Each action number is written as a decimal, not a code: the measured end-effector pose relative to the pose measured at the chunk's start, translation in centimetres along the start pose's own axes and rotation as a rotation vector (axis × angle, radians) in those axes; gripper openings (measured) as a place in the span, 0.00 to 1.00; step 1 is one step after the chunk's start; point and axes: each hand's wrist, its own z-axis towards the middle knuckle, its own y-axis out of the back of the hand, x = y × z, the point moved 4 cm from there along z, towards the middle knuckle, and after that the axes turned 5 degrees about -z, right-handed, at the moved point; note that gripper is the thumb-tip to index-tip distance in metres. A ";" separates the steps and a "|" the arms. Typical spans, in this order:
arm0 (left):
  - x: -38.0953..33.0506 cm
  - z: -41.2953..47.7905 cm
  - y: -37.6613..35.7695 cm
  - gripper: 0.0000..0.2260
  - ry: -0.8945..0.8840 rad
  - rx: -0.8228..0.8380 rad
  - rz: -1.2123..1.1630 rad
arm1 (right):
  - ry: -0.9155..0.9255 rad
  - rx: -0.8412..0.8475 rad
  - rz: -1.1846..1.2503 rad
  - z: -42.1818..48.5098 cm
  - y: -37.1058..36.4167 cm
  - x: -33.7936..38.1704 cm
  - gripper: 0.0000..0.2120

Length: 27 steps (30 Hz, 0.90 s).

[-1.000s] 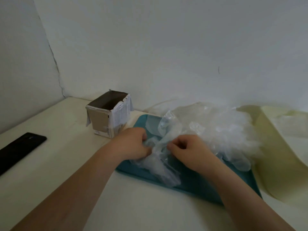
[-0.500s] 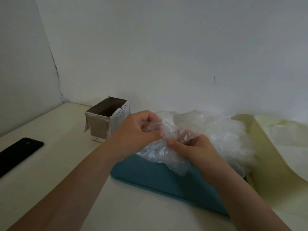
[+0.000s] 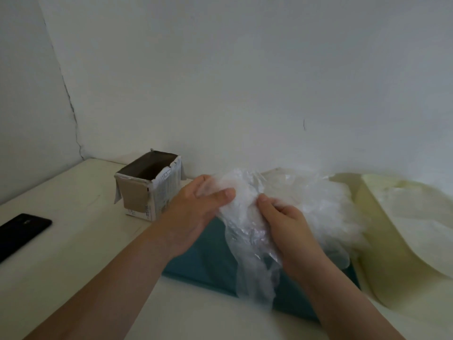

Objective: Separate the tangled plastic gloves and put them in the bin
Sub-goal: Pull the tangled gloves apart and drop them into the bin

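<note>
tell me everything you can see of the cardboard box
The box is a small cut-down carton, open at the top with a ragged torn rim. Its inside looks dark; whether anything lies in it cannot be seen. The front face is plain brown, the right face white with small print too blurred to read. It stands upright on the table near the wall, left of the tray. The left hand is close beside it; contact cannot be told.

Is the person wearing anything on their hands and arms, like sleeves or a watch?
No. The left hand and right hand are bare: no gloves worn, no rings showing. The left forearm and right forearm are bare too, with no sleeves, watch or bracelet in view.
</note>
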 end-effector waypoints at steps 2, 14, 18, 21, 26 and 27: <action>0.7 -0.3 -0.8 0.25 0.049 0.142 0.008 | -0.044 0.028 0.081 -0.1 -0.2 0.0 0.16; 0.4 0.1 2.1 0.08 0.081 -0.309 0.142 | 0.021 0.038 0.078 1.0 0.9 -0.4 0.10; 0.2 -0.1 1.4 0.05 0.096 -0.197 0.238 | -0.042 0.345 0.128 0.7 1.7 1.2 0.24; 0.0 -0.2 1.1 0.08 0.100 -0.145 0.369 | -0.105 0.476 0.125 0.5 3.1 1.5 0.38; 0.7 -0.5 0.4 0.12 0.073 -0.075 0.406 | -0.028 0.281 0.032 0.4 2.1 1.5 0.14; 0.9 -0.6 0.1 0.13 0.074 -0.063 0.402 | -0.014 0.225 0.037 0.3 1.5 1.1 0.11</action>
